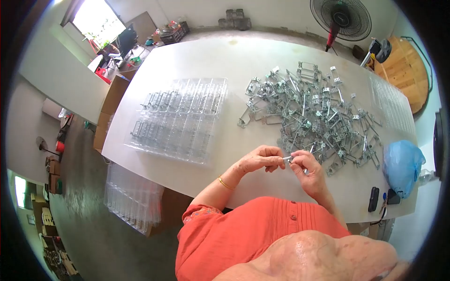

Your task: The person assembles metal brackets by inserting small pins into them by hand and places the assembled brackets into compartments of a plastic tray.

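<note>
Close together at the table's front edge, both my hands hold one small metal part [288,159]. My left hand [264,159] pinches its left end between thumb and fingers. The fingers of my right hand [307,171] are closed round the other end, and a bit of metal shows below them. Just beyond my hands lies a large loose pile of metal brackets [318,117]. To the left, a stack of clear plastic trays [187,136] holds rows of similar metal parts.
The white table [243,56] carries a blue plastic bag [403,164], a black case [373,199] and keys at the right, and clear plastic sheets [393,103] at the back right. More clear trays [131,196] stand below its left edge. A fan [341,19] stands behind.
</note>
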The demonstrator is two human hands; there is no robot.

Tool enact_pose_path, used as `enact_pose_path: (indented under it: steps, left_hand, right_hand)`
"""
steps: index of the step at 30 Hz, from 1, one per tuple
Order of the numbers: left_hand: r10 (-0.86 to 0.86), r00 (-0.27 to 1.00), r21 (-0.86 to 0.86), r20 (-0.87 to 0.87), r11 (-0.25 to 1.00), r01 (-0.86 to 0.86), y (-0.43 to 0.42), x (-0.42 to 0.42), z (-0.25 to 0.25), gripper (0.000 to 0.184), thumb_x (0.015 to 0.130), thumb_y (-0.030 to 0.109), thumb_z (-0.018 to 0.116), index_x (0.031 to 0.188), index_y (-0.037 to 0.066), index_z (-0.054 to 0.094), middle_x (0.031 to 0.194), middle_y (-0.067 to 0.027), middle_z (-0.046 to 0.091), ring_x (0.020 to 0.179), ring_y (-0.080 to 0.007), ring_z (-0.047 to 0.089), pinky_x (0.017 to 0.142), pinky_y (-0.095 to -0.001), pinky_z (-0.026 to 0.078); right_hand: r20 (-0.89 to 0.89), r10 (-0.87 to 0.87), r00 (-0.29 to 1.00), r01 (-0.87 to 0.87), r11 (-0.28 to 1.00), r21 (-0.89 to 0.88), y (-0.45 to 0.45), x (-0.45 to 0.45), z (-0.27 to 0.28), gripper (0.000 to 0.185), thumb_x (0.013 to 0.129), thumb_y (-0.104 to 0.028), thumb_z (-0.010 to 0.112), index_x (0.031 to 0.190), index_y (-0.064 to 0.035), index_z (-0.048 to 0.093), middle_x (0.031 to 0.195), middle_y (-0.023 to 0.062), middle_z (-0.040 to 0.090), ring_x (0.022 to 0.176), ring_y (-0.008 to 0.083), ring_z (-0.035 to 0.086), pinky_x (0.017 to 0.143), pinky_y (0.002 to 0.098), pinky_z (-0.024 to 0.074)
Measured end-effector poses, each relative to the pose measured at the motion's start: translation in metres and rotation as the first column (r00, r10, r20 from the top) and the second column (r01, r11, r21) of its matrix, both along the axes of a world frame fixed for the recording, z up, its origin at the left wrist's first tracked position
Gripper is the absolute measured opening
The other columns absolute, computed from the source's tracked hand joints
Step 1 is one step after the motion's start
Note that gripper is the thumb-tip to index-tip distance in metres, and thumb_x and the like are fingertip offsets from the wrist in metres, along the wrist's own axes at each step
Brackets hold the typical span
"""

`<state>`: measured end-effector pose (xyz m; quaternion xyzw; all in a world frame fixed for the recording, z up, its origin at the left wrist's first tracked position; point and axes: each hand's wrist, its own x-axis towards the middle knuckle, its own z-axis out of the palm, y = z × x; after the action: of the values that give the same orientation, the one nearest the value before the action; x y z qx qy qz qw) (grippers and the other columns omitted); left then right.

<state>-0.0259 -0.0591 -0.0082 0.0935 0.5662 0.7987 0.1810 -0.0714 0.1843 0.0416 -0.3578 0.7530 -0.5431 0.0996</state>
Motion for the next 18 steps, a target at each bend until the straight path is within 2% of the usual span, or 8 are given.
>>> enact_pose_path:
  steps: [6, 9, 11, 14, 18]
  left_hand:
    - [-0.004, 0.999, -0.002, 0.032, 1.0, 0.004, 0.003, 0.001, 0.005, 0.024, 0.102, 0.027, 0.067, 0.099, 0.003, 0.068, 0.093, -0.0058, 0.074, 0.07, -0.0084, 0.058, 0.061, -0.0253, 0.047]
    - [-0.012, 0.999, -0.029, 0.039, 1.0, 0.013, 0.005, 0.001, 0.007, 0.026, 0.101, 0.031, 0.068, 0.101, 0.005, 0.065, 0.094, -0.0064, 0.074, 0.071, -0.0086, 0.06, 0.061, -0.0253, 0.048]
    - [-0.015, 0.999, -0.05, 0.044, 0.999, 0.017, 0.005, 0.0, 0.01, 0.027, 0.1, 0.032, 0.069, 0.104, 0.006, 0.064, 0.096, -0.0071, 0.073, 0.073, -0.0094, 0.062, 0.062, -0.0253, 0.048]
    - [0.001, 1.0, -0.017, 0.019, 1.0, -0.001, 0.009, 0.0, 0.012, 0.026, 0.102, 0.029, 0.068, 0.108, 0.004, 0.065, 0.101, -0.0083, 0.074, 0.077, -0.0116, 0.064, 0.065, -0.0263, 0.05]
    - [0.005, 1.0, -0.011, -0.027, 1.0, -0.005, 0.011, -0.003, 0.015, 0.029, 0.103, 0.028, 0.067, 0.115, 0.002, 0.064, 0.111, -0.0076, 0.071, 0.092, -0.0107, 0.064, 0.076, -0.0255, 0.051]
  right_hand:
    - [-0.043, -0.053, 0.998, 0.051, 0.998, -0.038, -0.002, 0.006, 0.004, 0.005, 0.097, -0.002, 0.068, 0.101, -0.0013, 0.066, 0.122, 0.0131, 0.066, 0.087, 0.016, 0.065, 0.074, 0.0293, 0.0544]
    - [-0.046, -0.018, 0.999, 0.016, 0.999, -0.041, 0.001, 0.005, -0.001, 0.006, 0.097, -0.002, 0.068, 0.102, -0.0011, 0.065, 0.123, 0.0121, 0.065, 0.087, 0.0157, 0.065, 0.074, 0.0291, 0.0547]
    - [0.005, -0.033, 0.999, 0.034, 0.992, -0.119, 0.002, 0.006, -0.009, 0.006, 0.098, -0.001, 0.067, 0.103, -0.0012, 0.065, 0.123, 0.0113, 0.065, 0.087, 0.0146, 0.065, 0.074, 0.0283, 0.0545]
    - [0.041, -0.065, 0.997, 0.072, 0.979, -0.193, 0.004, 0.007, -0.014, 0.006, 0.099, -0.001, 0.066, 0.105, -0.0012, 0.064, 0.121, 0.0105, 0.063, 0.087, 0.013, 0.064, 0.074, 0.0268, 0.0545]
    - [0.094, -0.078, 0.993, 0.101, 0.958, -0.268, 0.006, 0.006, -0.018, 0.006, 0.101, -0.001, 0.064, 0.106, -0.0007, 0.062, 0.119, 0.0098, 0.059, 0.087, 0.0113, 0.063, 0.074, 0.0251, 0.0555]
